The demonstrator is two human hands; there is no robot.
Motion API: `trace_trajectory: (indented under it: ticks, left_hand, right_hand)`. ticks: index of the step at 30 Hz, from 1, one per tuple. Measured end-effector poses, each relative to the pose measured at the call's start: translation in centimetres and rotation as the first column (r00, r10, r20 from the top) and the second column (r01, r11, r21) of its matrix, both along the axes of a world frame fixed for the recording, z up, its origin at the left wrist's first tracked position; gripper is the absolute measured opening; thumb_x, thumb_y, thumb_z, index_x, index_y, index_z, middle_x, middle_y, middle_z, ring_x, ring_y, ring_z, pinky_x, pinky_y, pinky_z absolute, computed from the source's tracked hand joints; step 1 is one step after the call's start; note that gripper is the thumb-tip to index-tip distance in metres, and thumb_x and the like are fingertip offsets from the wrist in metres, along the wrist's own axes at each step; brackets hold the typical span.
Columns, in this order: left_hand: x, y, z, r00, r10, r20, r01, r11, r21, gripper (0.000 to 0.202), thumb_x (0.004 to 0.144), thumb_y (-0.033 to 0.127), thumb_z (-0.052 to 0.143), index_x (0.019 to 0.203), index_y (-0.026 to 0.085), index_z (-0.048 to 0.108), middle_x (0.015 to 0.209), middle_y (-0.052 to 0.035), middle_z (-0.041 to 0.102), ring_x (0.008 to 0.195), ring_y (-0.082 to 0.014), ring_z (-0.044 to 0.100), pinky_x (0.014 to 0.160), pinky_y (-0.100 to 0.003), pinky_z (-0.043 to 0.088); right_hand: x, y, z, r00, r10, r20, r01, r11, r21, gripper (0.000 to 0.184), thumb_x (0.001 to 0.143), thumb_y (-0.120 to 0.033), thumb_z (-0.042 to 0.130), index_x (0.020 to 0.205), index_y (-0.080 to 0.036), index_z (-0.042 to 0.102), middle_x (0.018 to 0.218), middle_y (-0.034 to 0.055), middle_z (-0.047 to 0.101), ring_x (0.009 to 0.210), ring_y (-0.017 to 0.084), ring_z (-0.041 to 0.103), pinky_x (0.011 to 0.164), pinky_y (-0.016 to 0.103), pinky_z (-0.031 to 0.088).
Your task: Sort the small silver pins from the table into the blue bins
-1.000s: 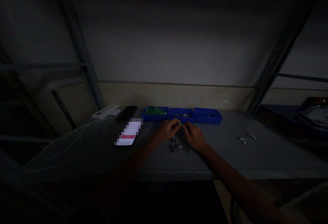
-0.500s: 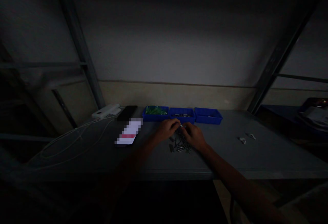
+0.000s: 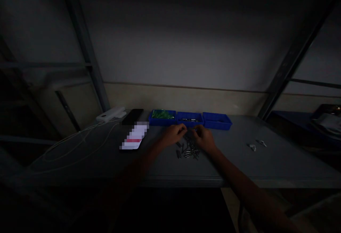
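My left hand [image 3: 173, 133] is over the table just in front of the blue bins, fingers pinched together; whatever they hold is too small to make out. To its right, my right hand [image 3: 204, 137] pinches a small, thin metal piece [image 3: 195, 130] between thumb and finger. A short gap separates the two hands. Below them lies a loose pile of small metal parts [image 3: 190, 152], slim and shiny, with a few darker bits at its left side. The dim light hides their exact kind.
Three blue bins line the back: one with green packets [image 3: 162, 114], a middle bin [image 3: 190, 115] with metal parts, and a right bin [image 3: 217, 121]. At left are a lit phone [image 3: 134, 137], a black case [image 3: 133, 116], a white power strip [image 3: 110, 114] and cables. White earbuds [image 3: 252, 147] lie right.
My hands have come apart: the right one has drawn slightly right with the small metal piece, while the left has stayed nearly in place. The pile looks the same.
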State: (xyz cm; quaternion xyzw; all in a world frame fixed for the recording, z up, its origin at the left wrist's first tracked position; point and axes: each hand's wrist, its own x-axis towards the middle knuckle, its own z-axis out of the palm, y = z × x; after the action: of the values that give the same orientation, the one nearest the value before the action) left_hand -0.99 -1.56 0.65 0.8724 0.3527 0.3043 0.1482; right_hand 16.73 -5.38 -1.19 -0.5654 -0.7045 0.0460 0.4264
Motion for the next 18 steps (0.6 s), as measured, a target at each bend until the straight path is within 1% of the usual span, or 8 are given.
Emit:
trace_trajectory:
  ticks: [5, 8, 12, 15, 18]
  left_hand:
    - [-0.1, 0.2, -0.3, 0.999, 0.017, -0.047, -0.019, 0.999, -0.032, 0.021, 0.084, 0.030, 0.046, 0.087, 0.017, 0.062, 0.066, 0.0005, 0.063, 0.059, -0.0104, 0.058, 0.054, -0.018, 0.036]
    - [-0.1, 0.3, -0.4, 0.998, 0.027, -0.062, -0.029, 0.999, -0.039, 0.018, 0.083, 0.027, 0.047, 0.085, 0.018, 0.062, 0.066, 0.0006, 0.063, 0.058, -0.0105, 0.058, 0.053, -0.018, 0.036]
    - [-0.3, 0.4, -0.5, 0.995, 0.054, -0.084, -0.058, 0.997, -0.046, 0.015, 0.079, 0.017, 0.048, 0.083, 0.019, 0.063, 0.065, 0.0019, 0.062, 0.058, -0.0098, 0.057, 0.054, -0.017, 0.036]
    - [-0.4, 0.5, -0.5, 0.991, 0.062, -0.117, -0.071, 0.995, -0.071, 0.021, 0.074, 0.010, 0.048, 0.085, 0.020, 0.063, 0.063, 0.0029, 0.061, 0.057, -0.0096, 0.055, 0.054, -0.017, 0.036]
    - [-0.4, 0.4, -0.5, 0.988, 0.057, -0.140, -0.067, 0.995, -0.070, 0.024, 0.072, 0.008, 0.048, 0.087, 0.020, 0.064, 0.063, 0.0023, 0.062, 0.057, -0.0107, 0.055, 0.054, -0.018, 0.036]
  right_hand:
    - [2.6, 1.7, -0.1, 0.988, -0.151, -0.042, 0.153, 0.987, 0.049, 0.036, 0.081, -0.046, 0.043, 0.089, -0.015, 0.059, 0.060, 0.0014, 0.058, 0.053, 0.013, 0.051, 0.052, 0.024, 0.035]
    - [3.8, 2.6, -0.3, 0.973, -0.210, -0.092, 0.216, 0.975, 0.060, 0.046, 0.081, -0.055, 0.040, 0.089, -0.013, 0.059, 0.060, 0.0032, 0.058, 0.052, 0.014, 0.051, 0.051, 0.025, 0.035]
    - [4.5, 3.5, -0.8, 0.965, -0.237, -0.109, 0.244, 0.968, 0.062, 0.058, 0.077, -0.065, 0.037, 0.088, -0.012, 0.059, 0.061, 0.0052, 0.059, 0.053, 0.016, 0.052, 0.051, 0.026, 0.036]
    - [4.5, 3.7, -1.1, 0.965, -0.241, -0.105, 0.248, 0.967, 0.058, 0.061, 0.077, -0.067, 0.035, 0.088, -0.013, 0.060, 0.061, 0.0052, 0.060, 0.053, 0.016, 0.052, 0.051, 0.026, 0.036]
    - [4.6, 3.9, -1.2, 0.960, -0.256, -0.113, 0.264, 0.962, 0.069, 0.062, 0.077, -0.068, 0.035, 0.089, -0.012, 0.060, 0.059, 0.0053, 0.060, 0.053, 0.016, 0.052, 0.051, 0.026, 0.035]
